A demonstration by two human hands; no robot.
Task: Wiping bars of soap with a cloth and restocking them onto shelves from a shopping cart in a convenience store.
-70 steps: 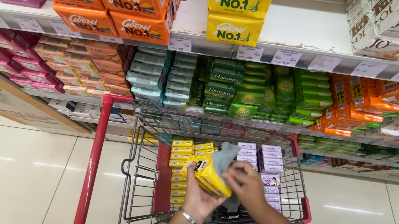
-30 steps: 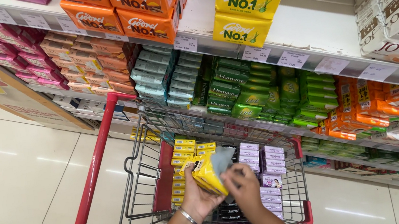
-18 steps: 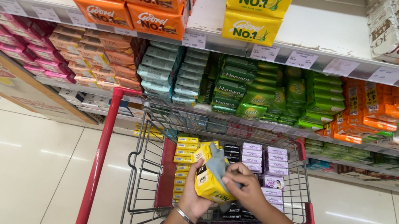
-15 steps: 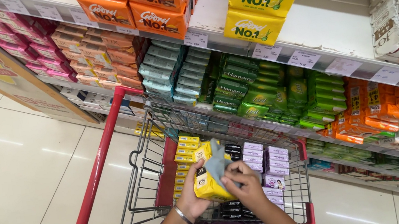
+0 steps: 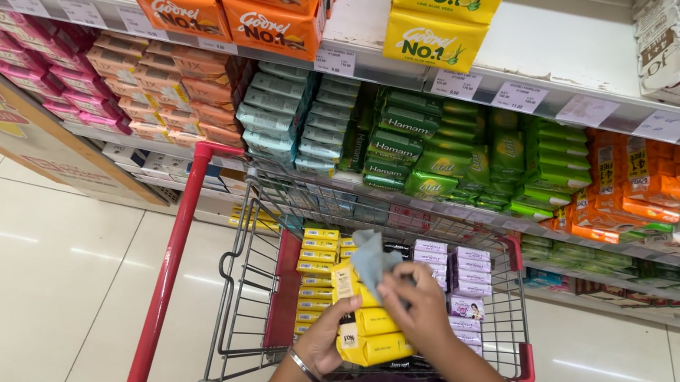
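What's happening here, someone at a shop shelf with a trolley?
A person stands over a red-handled shopping cart beside shelves of boxed soaps. Their left hand holds a yellow multipack above the cart, while the right hand presses a grey-blue cloth against the pack's top. Stacks of yellow packs and pale purple packs already sit in the cart.
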